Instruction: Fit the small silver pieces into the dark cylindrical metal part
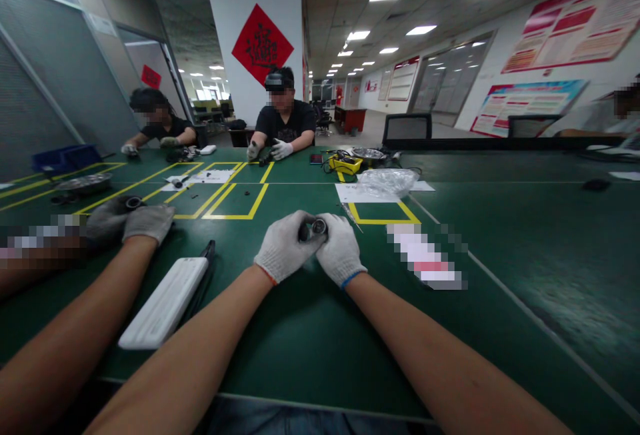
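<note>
- Worktable: the broad, green-topped worktable (310, 342) formed the work surface; yellow tape strips (385, 222) marked rectangles on its farther part.
- Bag: from where I stood, the crumpled, clear plastic bag (389, 184) lay beyond the hands, on white paper sheets (347, 193).
- Case: the white, slab-shaped case (163, 305) lay on the tabletop, left of the person's left forearm.
- Tray: the small, yellow, open-topped tray (345, 166) stood near the bag.
- Neighbour: a co-worker's grey-gloved hand (149, 223) was well apart, to the left.
- Left hand: the left hand (289, 246), in a white knitted glove with an orange edge, curled inward, thumb and fingers pinching the workpiece.
- Right hand: the right hand (343, 248), gloved alike but edged blue, pressed from the opposite side.
- Tool: the slim, pointed tool (353, 217) lay just beyond the right hand.
- Workpiece: the small, black, cylindrical workpiece (319, 226) with a pale-ringed end sat between both hands. A second dark round shape showed beside it; whether they were joined, I could not tell. In my judgement, sound handling required opposed, even pressure, fingertips off the ringed end, and no sideways force.
</note>
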`<state>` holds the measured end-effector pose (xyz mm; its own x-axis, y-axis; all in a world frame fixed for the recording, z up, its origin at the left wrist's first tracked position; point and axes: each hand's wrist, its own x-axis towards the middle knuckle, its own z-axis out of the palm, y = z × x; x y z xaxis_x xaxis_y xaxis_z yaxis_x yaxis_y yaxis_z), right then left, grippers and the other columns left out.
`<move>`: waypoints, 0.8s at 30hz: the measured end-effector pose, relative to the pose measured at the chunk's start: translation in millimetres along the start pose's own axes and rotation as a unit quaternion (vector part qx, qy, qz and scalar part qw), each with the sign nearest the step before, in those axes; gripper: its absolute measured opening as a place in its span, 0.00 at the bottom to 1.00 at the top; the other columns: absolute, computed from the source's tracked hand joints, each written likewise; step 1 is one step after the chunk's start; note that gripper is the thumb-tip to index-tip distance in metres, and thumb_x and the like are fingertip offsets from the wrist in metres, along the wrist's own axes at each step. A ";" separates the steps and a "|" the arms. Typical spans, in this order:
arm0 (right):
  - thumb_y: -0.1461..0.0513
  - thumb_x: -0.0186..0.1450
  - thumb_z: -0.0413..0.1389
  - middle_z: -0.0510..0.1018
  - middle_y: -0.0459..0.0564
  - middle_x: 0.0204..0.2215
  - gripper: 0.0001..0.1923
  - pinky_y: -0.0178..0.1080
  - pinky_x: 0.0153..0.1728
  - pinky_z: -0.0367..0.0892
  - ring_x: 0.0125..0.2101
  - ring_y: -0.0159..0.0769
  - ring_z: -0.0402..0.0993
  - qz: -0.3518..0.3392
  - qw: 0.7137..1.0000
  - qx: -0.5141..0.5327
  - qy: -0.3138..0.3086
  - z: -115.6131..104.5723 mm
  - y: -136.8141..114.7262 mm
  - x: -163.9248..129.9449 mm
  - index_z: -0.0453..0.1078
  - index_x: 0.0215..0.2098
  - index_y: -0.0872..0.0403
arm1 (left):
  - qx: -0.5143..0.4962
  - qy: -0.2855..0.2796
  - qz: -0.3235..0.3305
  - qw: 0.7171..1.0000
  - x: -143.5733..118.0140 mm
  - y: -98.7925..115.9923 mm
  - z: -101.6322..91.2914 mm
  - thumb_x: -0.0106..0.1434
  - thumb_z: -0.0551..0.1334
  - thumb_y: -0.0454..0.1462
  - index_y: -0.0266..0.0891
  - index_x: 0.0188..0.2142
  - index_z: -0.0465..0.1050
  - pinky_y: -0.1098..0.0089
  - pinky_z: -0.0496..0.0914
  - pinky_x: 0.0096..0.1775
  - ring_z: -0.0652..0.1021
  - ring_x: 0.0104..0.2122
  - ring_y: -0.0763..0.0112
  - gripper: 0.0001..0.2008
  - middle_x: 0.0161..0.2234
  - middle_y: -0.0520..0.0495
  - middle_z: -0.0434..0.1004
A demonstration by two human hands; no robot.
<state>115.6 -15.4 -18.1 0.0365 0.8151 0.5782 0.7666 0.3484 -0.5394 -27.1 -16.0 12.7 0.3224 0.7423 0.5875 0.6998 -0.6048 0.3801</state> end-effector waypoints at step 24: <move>0.63 0.62 0.55 0.80 0.54 0.36 0.08 0.42 0.43 0.65 0.40 0.45 0.72 0.022 0.999 0.022 -0.026 -4.3 -2.7 0.8 0.75 0.37 0.52 | -0.013 -0.010 0.008 1.000 -0.3 -0.4 -0.6 0.63 0.66 0.41 0.40 0.44 0.77 0.69 0.70 0.34 0.78 0.30 0.67 0.12 0.31 0.49 0.80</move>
<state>116.3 -17.7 -13.6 0.0352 0.8520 0.5224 0.7363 0.3314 -0.5899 -27.8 -16.1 12.8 0.3463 0.7374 0.5799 0.6777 -0.6241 0.3889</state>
